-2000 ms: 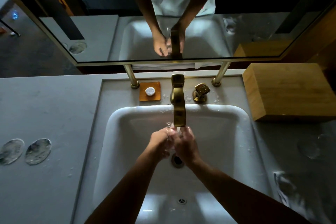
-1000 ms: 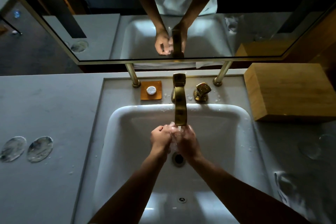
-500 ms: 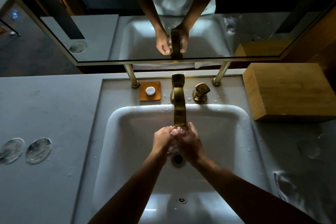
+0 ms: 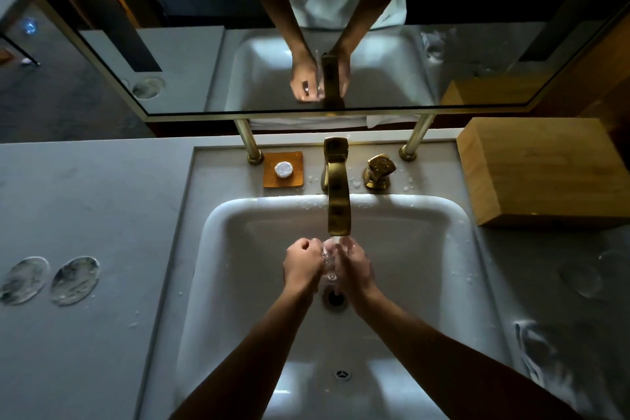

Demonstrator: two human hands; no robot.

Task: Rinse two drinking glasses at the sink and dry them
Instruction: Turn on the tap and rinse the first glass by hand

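A clear drinking glass [image 4: 329, 262] is under the gold faucet [image 4: 338, 208], over the white sink [image 4: 218, 225]. Water runs from the spout onto it. My left hand [image 4: 301, 266] grips the glass from the left with curled fingers. My right hand [image 4: 356, 268] wraps it from the right. Most of the glass is hidden between my hands. A second clear glass [image 4: 579, 278] shows faintly on the dark counter to the right of the sink. A light cloth [image 4: 538, 355] lies crumpled on the counter at the front right.
A gold tap handle [image 4: 379, 171] stands right of the faucet, and an orange soap dish [image 4: 283, 169] left of it. A wooden box [image 4: 545, 170] sits at the back right. Two round coasters [image 4: 51, 280] lie on the left counter. A mirror [image 4: 238, 54] hangs behind.
Both hands stay under the spout with the glass between them. They shift slightly against each other around it, and my left fist has turned a little.
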